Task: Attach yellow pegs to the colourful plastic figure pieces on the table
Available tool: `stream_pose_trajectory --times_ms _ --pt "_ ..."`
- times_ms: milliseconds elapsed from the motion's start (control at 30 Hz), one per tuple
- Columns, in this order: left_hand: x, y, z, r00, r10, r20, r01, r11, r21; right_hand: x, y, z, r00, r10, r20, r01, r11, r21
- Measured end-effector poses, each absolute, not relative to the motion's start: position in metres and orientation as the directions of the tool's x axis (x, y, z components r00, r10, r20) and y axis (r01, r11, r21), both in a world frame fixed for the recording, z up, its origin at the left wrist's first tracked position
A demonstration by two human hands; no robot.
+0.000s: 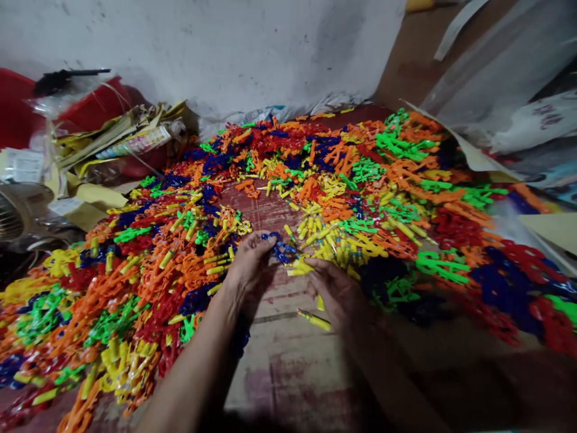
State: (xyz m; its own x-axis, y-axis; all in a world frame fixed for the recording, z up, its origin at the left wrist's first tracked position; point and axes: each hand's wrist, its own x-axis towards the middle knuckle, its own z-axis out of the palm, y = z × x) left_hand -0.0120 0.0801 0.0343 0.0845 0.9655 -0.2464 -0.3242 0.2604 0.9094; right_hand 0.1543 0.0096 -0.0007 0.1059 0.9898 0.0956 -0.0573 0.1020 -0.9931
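My left hand [253, 261] is closed, with thumb and fingers pinching a dark blue plastic piece [282, 249] that has a knobbly, openwork outline. Just right of it, my right hand [336, 288] is half curled, its fingertips closed at the end of a short yellow tube [298, 268]. Behind the right hand lies a loose heap of similar yellow tubes [333, 240], some with printed bands. One more yellow tube [314, 320] rests on the cardboard [288, 355] below my hands.
Piles of orange, red, green, blue and yellow plastic pieces [171, 270] spread left, behind and right [451, 222]. A white wall [234, 54] stands at the back. At left are a red container [92, 105], paper scraps and a fan [18, 210]. Plastic sheeting [491, 84] hangs at right.
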Motion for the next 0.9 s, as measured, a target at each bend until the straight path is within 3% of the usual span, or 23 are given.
stream_pose_trajectory --times_ms 67,233,533,667,800,900 --pt "-0.012 0.059 0.036 0.167 0.937 -0.307 -0.538 0.347 0.768 0.149 0.010 -0.001 0.127 0.990 0.060 -0.143 0.078 -0.987" --pt "-0.008 0.030 0.041 0.237 0.883 -0.405 -0.603 0.461 0.651 0.154 -0.003 -0.007 0.108 0.994 0.018 -0.112 0.030 -0.993" --pt "0.003 0.019 0.030 0.224 0.849 -0.479 -0.625 0.502 0.598 0.161 -0.015 -0.005 0.070 0.991 0.114 -0.046 0.118 -0.992" --pt "0.005 0.016 0.030 0.196 0.845 -0.498 -0.605 0.503 0.617 0.162 -0.025 0.002 0.089 0.989 0.120 0.065 0.114 -0.991" --pt "0.005 0.016 0.031 0.197 0.824 -0.532 -0.587 0.533 0.609 0.166 -0.031 -0.005 0.182 0.949 0.259 0.233 0.214 -0.949" --pt "0.006 0.014 0.030 0.206 0.816 -0.540 -0.580 0.547 0.604 0.170 -0.032 -0.011 0.135 0.917 0.375 0.340 0.313 -0.887"
